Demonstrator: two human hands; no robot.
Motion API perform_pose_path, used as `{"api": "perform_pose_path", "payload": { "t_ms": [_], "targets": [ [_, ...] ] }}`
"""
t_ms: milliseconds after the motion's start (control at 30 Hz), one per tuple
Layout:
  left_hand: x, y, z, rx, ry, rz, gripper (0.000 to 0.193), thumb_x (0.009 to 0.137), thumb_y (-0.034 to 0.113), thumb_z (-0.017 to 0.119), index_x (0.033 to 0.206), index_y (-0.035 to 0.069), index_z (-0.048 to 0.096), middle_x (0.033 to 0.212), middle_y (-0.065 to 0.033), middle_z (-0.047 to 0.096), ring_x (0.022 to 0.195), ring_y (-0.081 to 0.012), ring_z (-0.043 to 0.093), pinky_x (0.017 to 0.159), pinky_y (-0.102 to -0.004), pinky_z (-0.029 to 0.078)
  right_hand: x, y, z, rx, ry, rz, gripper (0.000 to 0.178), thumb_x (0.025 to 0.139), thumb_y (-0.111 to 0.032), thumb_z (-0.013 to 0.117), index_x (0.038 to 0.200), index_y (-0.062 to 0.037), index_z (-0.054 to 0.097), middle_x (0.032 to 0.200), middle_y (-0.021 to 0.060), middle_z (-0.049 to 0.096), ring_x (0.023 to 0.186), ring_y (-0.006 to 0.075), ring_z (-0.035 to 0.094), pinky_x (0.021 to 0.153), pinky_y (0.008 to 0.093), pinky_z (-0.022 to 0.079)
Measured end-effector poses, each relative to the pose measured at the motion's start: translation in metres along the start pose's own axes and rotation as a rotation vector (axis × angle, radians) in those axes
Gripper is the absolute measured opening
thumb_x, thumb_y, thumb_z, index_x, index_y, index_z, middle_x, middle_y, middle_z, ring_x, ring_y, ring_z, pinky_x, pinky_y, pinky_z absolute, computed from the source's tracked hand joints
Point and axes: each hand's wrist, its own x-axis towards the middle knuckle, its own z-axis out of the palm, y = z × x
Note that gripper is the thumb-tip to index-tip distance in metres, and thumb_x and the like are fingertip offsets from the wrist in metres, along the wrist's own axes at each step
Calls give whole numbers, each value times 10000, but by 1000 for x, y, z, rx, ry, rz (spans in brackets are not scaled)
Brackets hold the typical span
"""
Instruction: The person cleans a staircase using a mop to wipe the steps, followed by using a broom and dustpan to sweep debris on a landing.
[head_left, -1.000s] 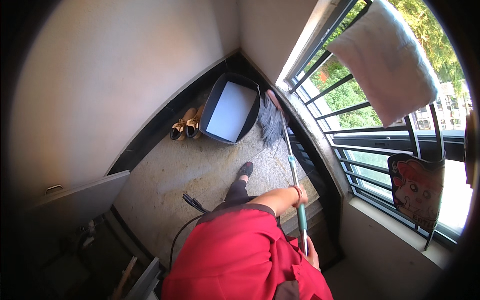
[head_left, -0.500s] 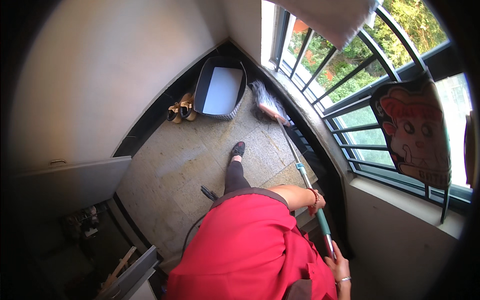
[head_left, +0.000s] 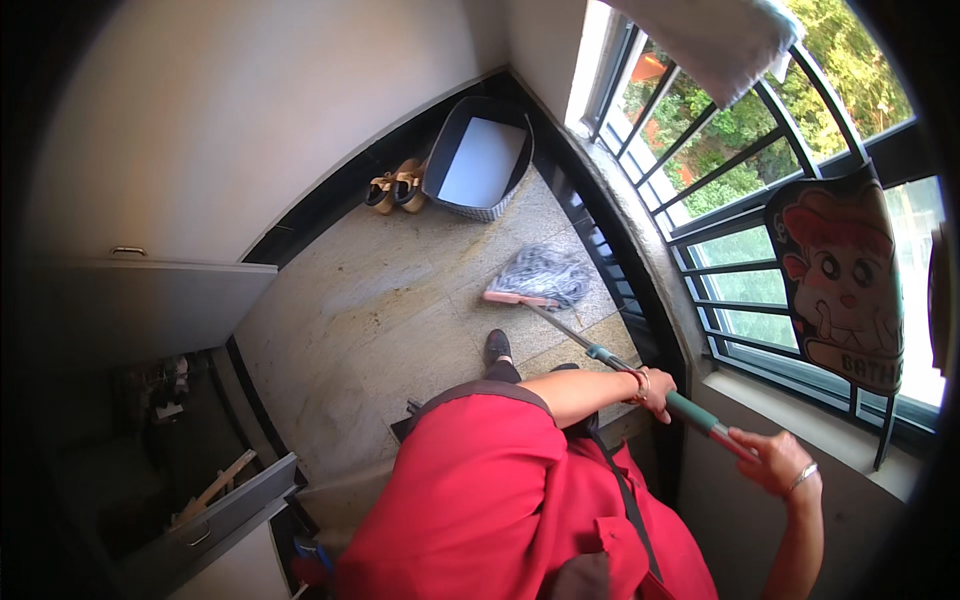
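Observation:
A mop (head_left: 548,276) with shaggy grey strands and a pink base rests on the stone-tiled floor ahead of my foot. Its metal pole slants toward the lower right, with a turquoise collar, a green grip and a reddish end section. My left hand (head_left: 656,392), a red bracelet at its wrist, is wrapped round the pole just above the collar. Farther up, my right hand (head_left: 779,464), wearing a silver bangle, is closed round the reddish section near the handle's end.
A dark bin (head_left: 512,190) with a pale panel in it stands in the far corner. Beside it are tan shoes (head_left: 395,188). Barred windows line the right, with a cartoon mat (head_left: 838,285) hanging there. An open cabinet door (head_left: 160,310) juts out at left.
The mop head has moved from the right wall's base toward the middle of the floor and turned. My right hand has swung outward and up to the right, tilting the pole flatter.

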Motion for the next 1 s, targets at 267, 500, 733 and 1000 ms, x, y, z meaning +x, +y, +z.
{"api": "perform_pose_path", "payload": {
  "t_ms": [267,500,733,1000],
  "targets": [
    [-127,-156,-52,-34,310,-204,471,636,439,800,927,95,662,879,-145,673,873,-304,644,771,-391,496,133,-136,-32,-319,154,-438,406,792,-250,603,1196,-298,602,653,135,630,602,317,632,575,429,514],
    [-308,-204,-70,326,668,-173,327,657,269,739,879,148,532,825,-44,608,891,-273,596,737,-427,437,236,-337,56,-374,190,-829,392,901,-249,477,1285,-323,483,735,171,649,686,315,665,614,428,531],
    [-432,-234,-70,167,1486,-271,62,793,103,587,820,86,534,757,-67,564,771,-259,578,690,-361,465,260,-450,-9,606,-714,-797,496,972,-478,374,1329,-146,465,956,142,653,842,212,666,678,347,541],
    [-603,-263,-177,-108,2315,-372,139,890,103,588,991,13,555,949,-48,563,876,-133,518,831,-290,428,486,-446,3,515,-368,-520,446,859,-369,553,1199,-82,585,911,113,684,787,215,677,620,345,561]
  ]
}}
